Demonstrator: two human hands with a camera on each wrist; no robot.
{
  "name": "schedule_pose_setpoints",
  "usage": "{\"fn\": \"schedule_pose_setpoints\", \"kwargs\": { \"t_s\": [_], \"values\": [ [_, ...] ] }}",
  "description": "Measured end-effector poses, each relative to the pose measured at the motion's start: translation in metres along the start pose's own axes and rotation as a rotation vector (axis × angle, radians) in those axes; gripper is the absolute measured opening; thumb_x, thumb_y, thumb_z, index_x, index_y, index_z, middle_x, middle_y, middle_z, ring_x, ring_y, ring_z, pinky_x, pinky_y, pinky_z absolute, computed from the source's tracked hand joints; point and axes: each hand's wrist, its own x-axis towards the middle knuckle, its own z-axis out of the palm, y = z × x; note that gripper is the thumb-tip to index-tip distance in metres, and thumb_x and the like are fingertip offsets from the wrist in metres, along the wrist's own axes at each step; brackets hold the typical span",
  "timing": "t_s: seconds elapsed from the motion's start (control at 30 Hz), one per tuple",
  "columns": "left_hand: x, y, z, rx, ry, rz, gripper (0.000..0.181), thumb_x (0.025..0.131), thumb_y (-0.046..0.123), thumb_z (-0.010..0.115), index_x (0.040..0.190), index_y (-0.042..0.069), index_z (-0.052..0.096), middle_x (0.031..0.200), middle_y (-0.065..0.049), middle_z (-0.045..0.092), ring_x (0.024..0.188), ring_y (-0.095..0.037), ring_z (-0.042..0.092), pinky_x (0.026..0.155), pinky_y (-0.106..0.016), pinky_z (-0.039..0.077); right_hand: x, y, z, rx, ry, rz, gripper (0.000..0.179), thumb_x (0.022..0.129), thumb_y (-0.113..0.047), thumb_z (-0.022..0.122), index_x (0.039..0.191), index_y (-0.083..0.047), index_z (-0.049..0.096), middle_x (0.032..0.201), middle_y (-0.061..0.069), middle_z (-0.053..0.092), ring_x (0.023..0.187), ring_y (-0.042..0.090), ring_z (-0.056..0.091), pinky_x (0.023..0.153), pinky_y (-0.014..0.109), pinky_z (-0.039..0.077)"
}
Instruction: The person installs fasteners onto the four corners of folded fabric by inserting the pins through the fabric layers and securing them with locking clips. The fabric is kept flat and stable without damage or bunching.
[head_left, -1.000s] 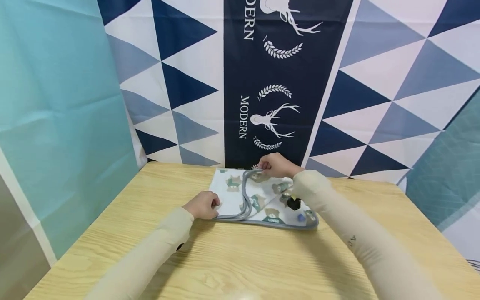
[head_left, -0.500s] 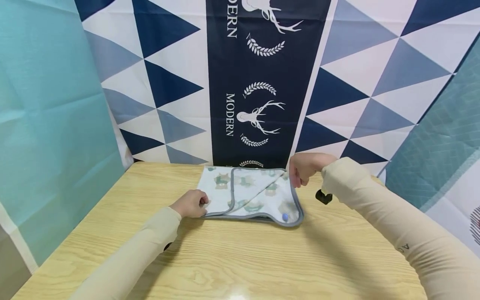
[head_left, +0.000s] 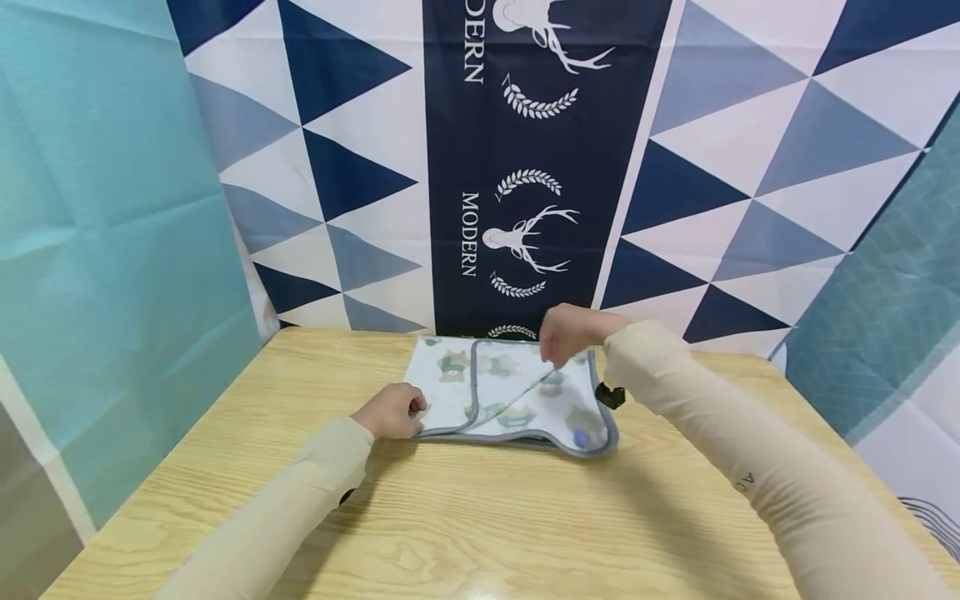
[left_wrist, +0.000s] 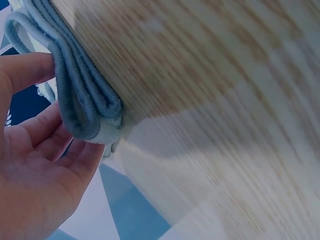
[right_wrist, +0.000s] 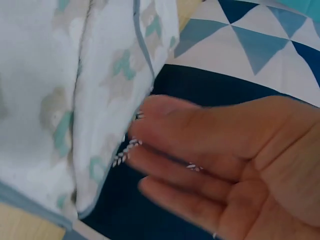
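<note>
A white cloth (head_left: pixel 442 392) with a bear print and grey-blue piping lies folded in layers at the table's far side. Near its front right corner is a blue round spot (head_left: pixel 581 439). At the cloth's left front corner, my left hand (head_left: pixel 393 411) pinches the folded layers; the left wrist view shows the thumb above and the fingers beneath the stacked piping (left_wrist: pixel 75 85). My right hand (head_left: pixel 576 335) hovers at the cloth's back edge, fingers pointing down. In the right wrist view, its loosely bent fingers (right_wrist: pixel 170 165) are beside the cloth's edge, with nothing visibly held.
The wooden table (head_left: pixel 465 517) extends in front of the cloth. A patterned fabric backdrop (head_left: pixel 510 167) hangs right behind the table's far edge. A turquoise curtain (head_left: pixel 127 208) hangs on the left, another greenish sheet on the right.
My right hand let go of the raised piping, laid that layer rightward to the cloth's right edge, then moved back left over the rear edge. The left hand keeps its hold on the corner.
</note>
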Motion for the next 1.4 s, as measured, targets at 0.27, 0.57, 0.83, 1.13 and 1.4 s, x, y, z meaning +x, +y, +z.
{"fn": "schedule_pose_setpoints", "kwargs": {
  "t_s": [0.27, 0.57, 0.83, 1.13, 1.4],
  "values": [
    [-0.003, 0.001, 0.006, -0.020, 0.011, -0.008, 0.018, 0.074, 0.002, 0.073, 0.090, 0.002, 0.066, 0.085, -0.006, 0.062, 0.075, -0.015, 0.050, 0.075, -0.032, 0.049, 0.047, -0.002, 0.021, 0.039, 0.146, -0.048, 0.022, 0.074, -0.010, 0.080, 0.095, -0.008, 0.075, 0.099, 0.010, 0.075, 0.092, 0.020, 0.070, 0.082, 0.030, 0.056],
    [-0.004, 0.016, 0.009, 0.026, 0.020, -0.015, 0.021, 0.079, 0.005, 0.073, 0.098, 0.001, 0.067, 0.096, -0.011, 0.067, 0.088, -0.020, 0.060, 0.085, -0.038, 0.052, 0.075, 0.013, 0.048, 0.081, 0.137, -0.002, 0.039, 0.079, -0.015, 0.077, 0.115, -0.002, 0.068, 0.114, 0.015, 0.070, 0.105, 0.027, 0.065, 0.090, 0.036, 0.054],
    [-0.007, 0.029, 0.013, 0.072, 0.016, -0.009, 0.021, 0.079, 0.003, 0.072, 0.099, -0.001, 0.067, 0.095, -0.012, 0.065, 0.087, -0.024, 0.060, 0.085, -0.040, 0.053, 0.094, 0.027, 0.070, 0.068, 0.089, 0.157, 0.065, 0.089, -0.034, 0.065, 0.137, 0.005, 0.046, 0.141, 0.022, 0.050, 0.134, 0.036, 0.044, 0.112, 0.043, 0.038],
    [-0.006, 0.029, 0.016, 0.118, 0.044, -0.038, 0.018, 0.079, 0.006, 0.073, 0.095, 0.002, 0.067, 0.092, -0.010, 0.064, 0.085, -0.022, 0.060, 0.083, -0.038, 0.053, 0.108, 0.021, 0.074, 0.139, 0.073, 0.240, 0.052, 0.100, -0.030, 0.048, 0.141, 0.002, 0.044, 0.148, 0.023, 0.042, 0.138, 0.039, 0.038, 0.113, 0.049, 0.035],
    [-0.010, 0.024, 0.010, 0.123, 0.057, -0.048, 0.019, 0.079, 0.005, 0.073, 0.096, 0.001, 0.067, 0.094, -0.011, 0.065, 0.087, -0.024, 0.062, 0.085, -0.040, 0.054, 0.113, 0.015, 0.073, 0.147, 0.262, 0.157, 0.035, 0.094, -0.013, 0.058, 0.123, 0.006, 0.060, 0.123, 0.022, 0.063, 0.116, 0.033, 0.058, 0.100, 0.042, 0.048]
  ]
}}
